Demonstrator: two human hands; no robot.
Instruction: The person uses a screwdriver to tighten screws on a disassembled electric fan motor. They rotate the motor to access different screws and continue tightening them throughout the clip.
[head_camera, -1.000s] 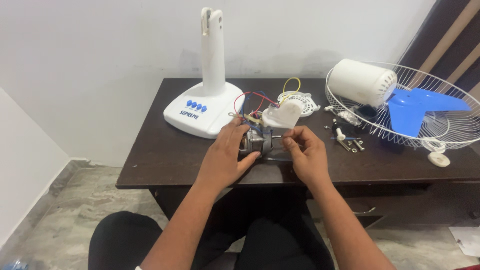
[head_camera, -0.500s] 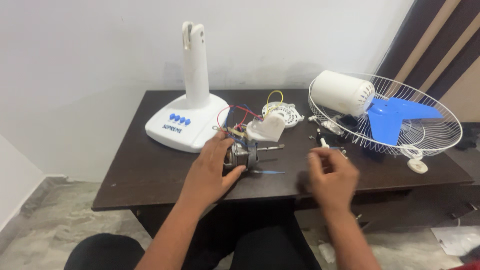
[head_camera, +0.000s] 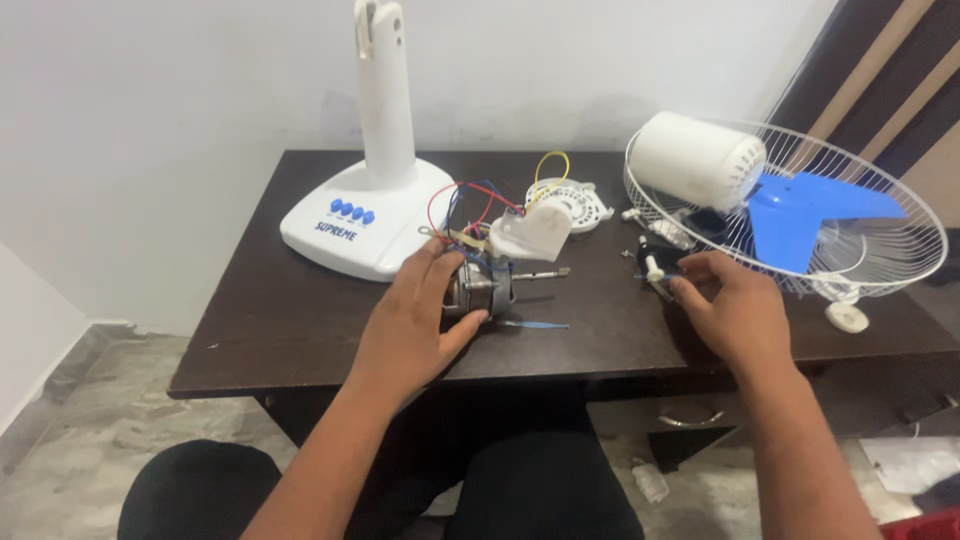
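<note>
Metal motor (head_camera: 487, 287) inside left grip (head_camera: 420, 315).

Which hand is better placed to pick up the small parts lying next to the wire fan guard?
Probably the right hand: it already touches the small parts beside the wire fan guard. The left hand is busy gripping the motor.

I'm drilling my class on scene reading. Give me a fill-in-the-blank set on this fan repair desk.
1. The left hand grips the fan ____, whose shaft points right.
2. The right hand touches small parts beside the wire ____.
3. The fan blade lying in the guard is ____.
4. The white stand base sits on the table's ____ side.

Missing words: motor; guard; blue; left
</note>
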